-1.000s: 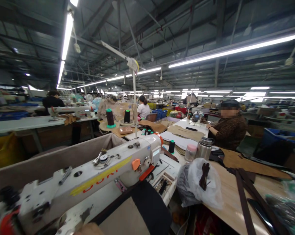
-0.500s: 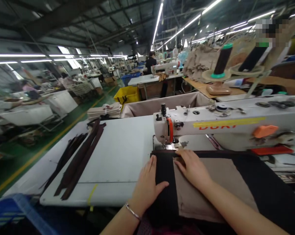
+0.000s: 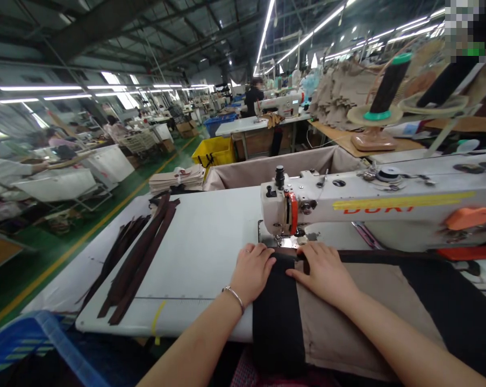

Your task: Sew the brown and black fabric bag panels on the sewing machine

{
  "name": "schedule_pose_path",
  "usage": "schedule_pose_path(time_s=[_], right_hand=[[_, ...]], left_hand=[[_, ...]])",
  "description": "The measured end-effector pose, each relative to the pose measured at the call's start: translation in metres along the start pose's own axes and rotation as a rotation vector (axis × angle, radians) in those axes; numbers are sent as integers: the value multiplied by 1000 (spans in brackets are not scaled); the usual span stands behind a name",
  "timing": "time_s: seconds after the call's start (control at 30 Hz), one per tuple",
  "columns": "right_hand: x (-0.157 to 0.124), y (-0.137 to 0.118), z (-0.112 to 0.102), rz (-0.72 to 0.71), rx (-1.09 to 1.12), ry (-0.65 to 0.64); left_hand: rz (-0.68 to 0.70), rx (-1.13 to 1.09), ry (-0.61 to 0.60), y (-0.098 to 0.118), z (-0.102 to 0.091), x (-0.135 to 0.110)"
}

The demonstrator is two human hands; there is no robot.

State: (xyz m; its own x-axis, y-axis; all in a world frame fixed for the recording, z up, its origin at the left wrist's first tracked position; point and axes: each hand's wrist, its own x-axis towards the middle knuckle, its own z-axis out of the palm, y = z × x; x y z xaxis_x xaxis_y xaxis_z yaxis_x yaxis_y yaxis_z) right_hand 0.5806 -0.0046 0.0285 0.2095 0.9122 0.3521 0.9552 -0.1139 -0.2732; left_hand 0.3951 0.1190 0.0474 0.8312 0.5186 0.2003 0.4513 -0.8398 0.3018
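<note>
A black fabric panel (image 3: 277,322) with a taupe fabric patch (image 3: 348,328) on it lies in front of the sewing machine (image 3: 307,201), its far edge beside the presser foot. A dark brown strip runs along that edge. My left hand (image 3: 251,274), with a bracelet at the wrist, is closed on the panel's far left corner, fingers bent and thumb drawn in. Just right of the needle area, my right hand (image 3: 327,274) rests over the edge and the patch, thumb spread from the fingers. What lies under its fingertips is hidden.
Dark brown strips (image 3: 146,258) lie on the left of the white table (image 3: 202,242). A blue basket (image 3: 45,333) stands at the lower left. Behind the table are stacked fabric pieces (image 3: 176,179), a yellow bin (image 3: 214,151) and a thread cone (image 3: 390,86). Other people sit farther off.
My left hand has gone from lying flat on the panel to bent fingers at its far corner. My right hand stays near the edge. The view has shifted slightly.
</note>
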Motion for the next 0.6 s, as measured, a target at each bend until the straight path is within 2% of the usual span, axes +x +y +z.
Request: schedule_pose_path(time_s=[0.17, 0.27, 0.33, 0.4, 0.47, 0.53, 0.6], right_hand=[[-25, -20, -45, -203, 110, -155], [-41, -1, -68, -148, 42, -127], [-41, 22, -67, -60, -59, -72], [-33, 40, -54, -19, -106, -55], [-24, 48, -37, -18, -101, -60], [-20, 47, -28, -21, -91, -58], [-24, 43, -29, -18, -75, -55]], left_hand=[[-18, -17, 3, -4, 3, -5], [-31, -21, -9, -7, 1, -6], [-35, -18, -16, -7, -1, -7], [-47, -10, -16, -3, -4, -8], [-52, 17, 2, 7, -4, -11], [31, 62, -10, 19, -2, -16], [195, 114, -72, 30, 4, -22]])
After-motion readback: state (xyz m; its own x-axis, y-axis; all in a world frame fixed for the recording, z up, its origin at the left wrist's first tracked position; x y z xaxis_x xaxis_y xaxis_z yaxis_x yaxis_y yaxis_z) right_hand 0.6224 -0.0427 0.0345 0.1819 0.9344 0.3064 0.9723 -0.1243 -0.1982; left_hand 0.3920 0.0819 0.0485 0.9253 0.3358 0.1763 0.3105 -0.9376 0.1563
